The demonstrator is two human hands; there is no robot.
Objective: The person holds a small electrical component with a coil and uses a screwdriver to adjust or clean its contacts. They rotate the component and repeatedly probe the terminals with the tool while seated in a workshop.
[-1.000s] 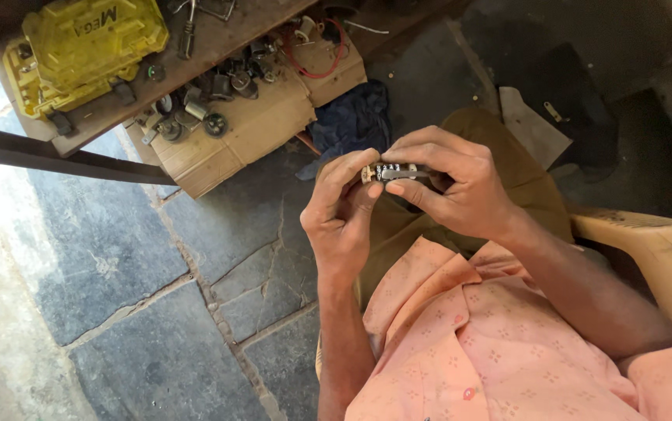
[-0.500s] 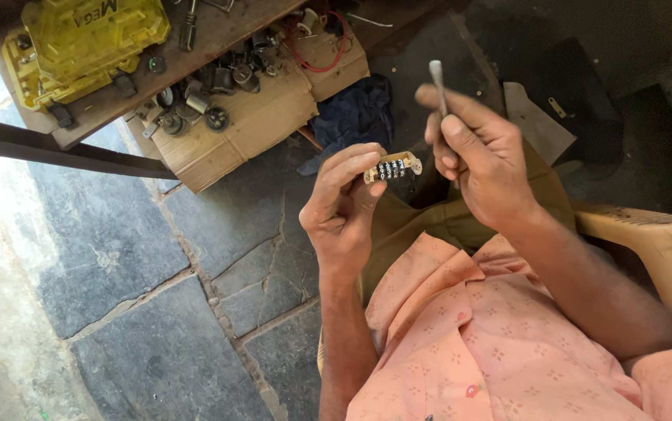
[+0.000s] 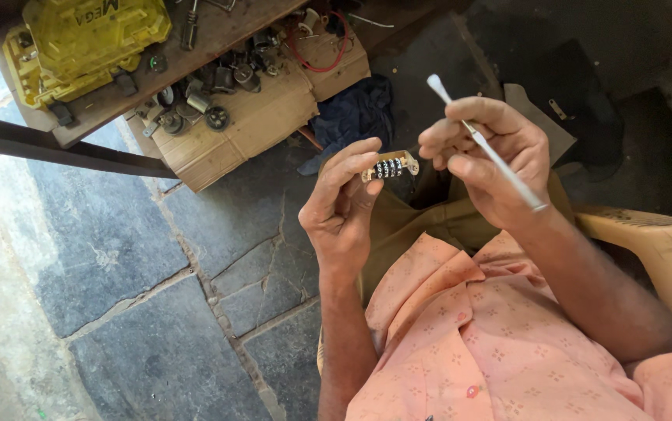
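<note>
Left hand [image 3: 344, 203] raised, fingertips pinched, right hand [image 3: 492, 160] raised beside it, fingers curled closed

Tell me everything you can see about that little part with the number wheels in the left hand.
The small counter part is a short tan bar with a row of dark wheels bearing pale marks set along its middle. It looks like plastic or metal; I cannot tell which. It lies roughly level, tilted slightly up to the right, pinched at its left end by the left hand, in the air above the lap. The right hand is apart from it, holding a thin pale rod.
</note>
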